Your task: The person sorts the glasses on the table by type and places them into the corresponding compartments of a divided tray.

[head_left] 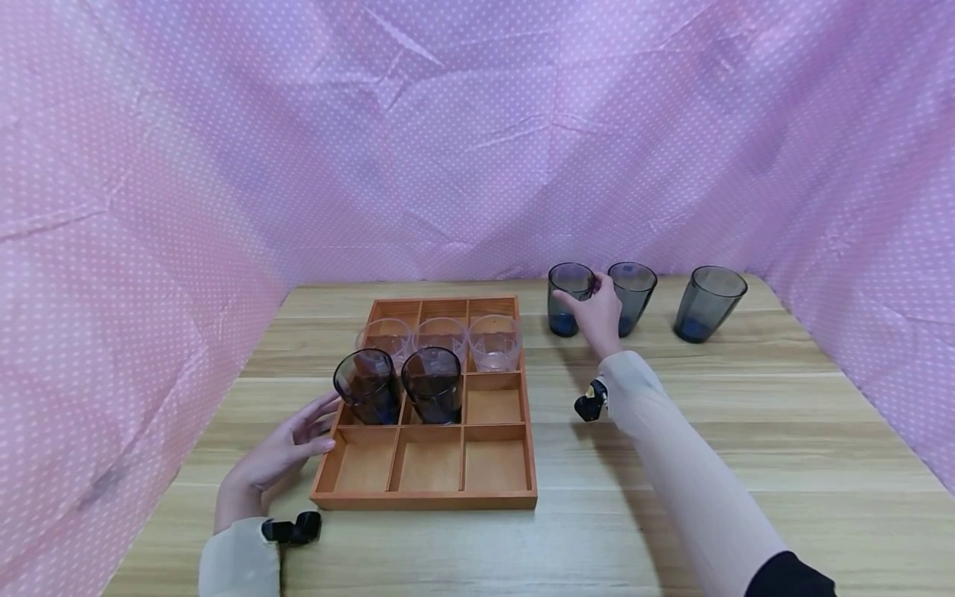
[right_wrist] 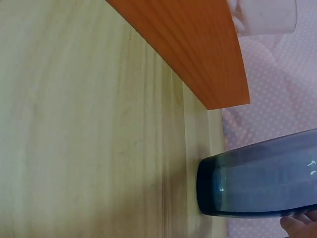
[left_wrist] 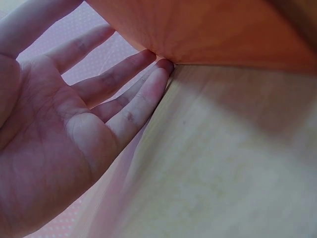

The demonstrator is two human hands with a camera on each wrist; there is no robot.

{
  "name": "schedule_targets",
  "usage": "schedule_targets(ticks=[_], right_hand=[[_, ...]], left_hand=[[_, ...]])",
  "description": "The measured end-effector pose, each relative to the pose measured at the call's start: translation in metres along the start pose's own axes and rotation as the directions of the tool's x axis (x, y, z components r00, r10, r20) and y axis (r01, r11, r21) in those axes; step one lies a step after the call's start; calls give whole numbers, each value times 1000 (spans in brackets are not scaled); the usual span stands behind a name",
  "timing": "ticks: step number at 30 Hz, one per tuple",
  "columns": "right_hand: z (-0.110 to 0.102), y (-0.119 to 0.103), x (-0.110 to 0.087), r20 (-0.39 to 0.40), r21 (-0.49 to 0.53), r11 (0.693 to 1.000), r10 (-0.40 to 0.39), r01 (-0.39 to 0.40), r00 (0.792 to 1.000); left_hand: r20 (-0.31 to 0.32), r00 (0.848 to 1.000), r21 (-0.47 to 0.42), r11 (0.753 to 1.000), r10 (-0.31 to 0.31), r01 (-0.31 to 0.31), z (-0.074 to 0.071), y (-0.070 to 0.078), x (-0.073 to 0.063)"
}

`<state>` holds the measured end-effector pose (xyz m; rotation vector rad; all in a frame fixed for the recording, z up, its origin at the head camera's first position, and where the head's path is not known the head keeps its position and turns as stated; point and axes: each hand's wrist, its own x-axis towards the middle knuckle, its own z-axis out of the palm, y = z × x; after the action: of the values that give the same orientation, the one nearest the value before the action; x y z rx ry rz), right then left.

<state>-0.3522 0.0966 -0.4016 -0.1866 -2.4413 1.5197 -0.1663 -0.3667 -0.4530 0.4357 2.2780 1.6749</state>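
My right hand [head_left: 597, 319] holds a dark tinted glass [head_left: 564, 313] at the back of the table, thumb across its front and fingers at its right side. The right wrist view shows this glass [right_wrist: 262, 178] upright on the wood, with fingertips at its side. My left hand [head_left: 287, 448] rests beside the wooden compartment box [head_left: 425, 502], its extended fingers touching the left wall. Two dark glasses [head_left: 433, 390] stand in the middle row, in the left and centre compartments. Behind them, three clear glasses [head_left: 494, 344] occupy the back row.
Right of the held glass stand a second dark glass [head_left: 634, 290], partly behind my hand, and a third dark glass [head_left: 709, 307] farther right. A pink dotted cloth [head_left: 477, 149] hangs around the wooden table [head_left: 746, 439] at the back and sides.
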Motion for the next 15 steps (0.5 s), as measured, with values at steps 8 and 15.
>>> schedule_targets(ticks=[8,15], right_hand=[[-2,-5,-7,-28,-2,1000,6,-6,1000],[-10,-12,-17,-5,53,998,13,-13,1000]], left_hand=[[-2,1000,-5,1000,-3,3,1,0,-1],[-5,1000,2,1000,-4,4,2,1,-2]])
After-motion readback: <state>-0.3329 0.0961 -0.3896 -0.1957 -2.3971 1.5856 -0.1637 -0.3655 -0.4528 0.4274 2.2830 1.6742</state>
